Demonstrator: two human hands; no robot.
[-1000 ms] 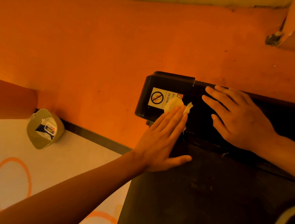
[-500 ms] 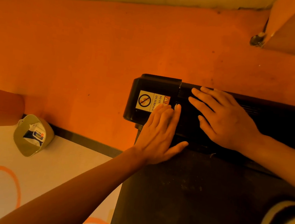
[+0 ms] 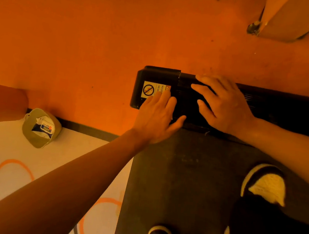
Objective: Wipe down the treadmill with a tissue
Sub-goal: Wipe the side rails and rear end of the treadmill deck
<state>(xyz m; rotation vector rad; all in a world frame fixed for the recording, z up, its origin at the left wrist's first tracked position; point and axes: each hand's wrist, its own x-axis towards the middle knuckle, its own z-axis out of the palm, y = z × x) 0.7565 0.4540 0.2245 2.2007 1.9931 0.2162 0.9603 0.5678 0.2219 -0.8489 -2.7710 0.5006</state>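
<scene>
The black treadmill's front motor cover (image 3: 159,74) lies across the upper middle, with a white warning sticker (image 3: 148,89) on its left end. The dark belt (image 3: 181,184) runs toward me below it. My left hand (image 3: 157,115) lies flat on the cover, straight fingers pressing over the sticker's right part; the tissue is hidden beneath it except a small white sliver by the thumb. My right hand (image 3: 223,106) rests flat on the cover just to the right, fingers spread and empty.
An orange floor surrounds the treadmill's front. A small olive bin (image 3: 40,128) with a tissue pack inside stands on the white mat (image 3: 6,160) at left. My shoes (image 3: 263,184) stand on the belt. A pale furniture leg (image 3: 289,18) is at top right.
My left hand has slid left onto the warning sticker, and the tissue that showed past its fingertips a second ago is now covered. The right hand stays put; my shoes came into view.
</scene>
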